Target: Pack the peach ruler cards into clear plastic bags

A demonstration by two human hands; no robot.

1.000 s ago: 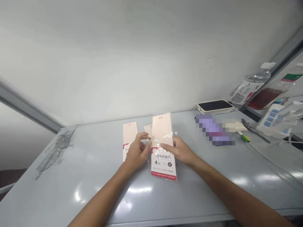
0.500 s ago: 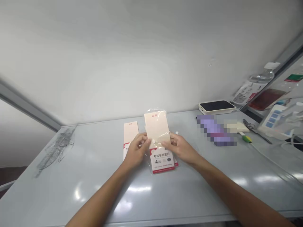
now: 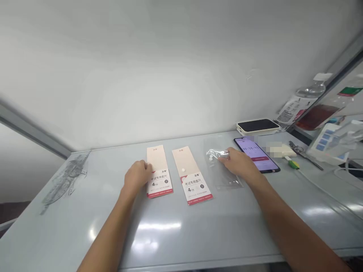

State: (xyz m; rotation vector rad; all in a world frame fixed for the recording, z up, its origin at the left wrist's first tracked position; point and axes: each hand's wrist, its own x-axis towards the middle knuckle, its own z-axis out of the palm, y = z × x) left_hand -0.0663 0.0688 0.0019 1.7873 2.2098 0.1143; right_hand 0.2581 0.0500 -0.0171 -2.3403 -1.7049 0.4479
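Observation:
On the left, a printed ruler-set card (image 3: 157,162), cream above and white with a red band below, lies flat. My left hand (image 3: 138,175) is at its left edge, fingers curled in against the card. A similar card (image 3: 186,160) lies tilted in the middle, with a small white round piece (image 3: 183,170) on its face; no hand touches it. My right hand (image 3: 238,162) has its fingers closed at the upper right part of a clear plastic bag (image 3: 228,180) lying on the table. White round fasteners (image 3: 210,156) show at the bag's upper left.
Right of the bag, a phone showing a timer (image 3: 258,155) lies near my right hand. Behind it sits another phone (image 3: 258,126). Bottles (image 3: 300,104), keys (image 3: 297,147), a white cable (image 3: 320,187) and a clear box (image 3: 330,147) crowd the right side. A wall (image 3: 170,75) rises behind.
My hands held a card in a clear sleeve together at the middle; they have since parted. The left moved to the left card, the right to the plastic bag. The middle card now lies uncovered by hands.

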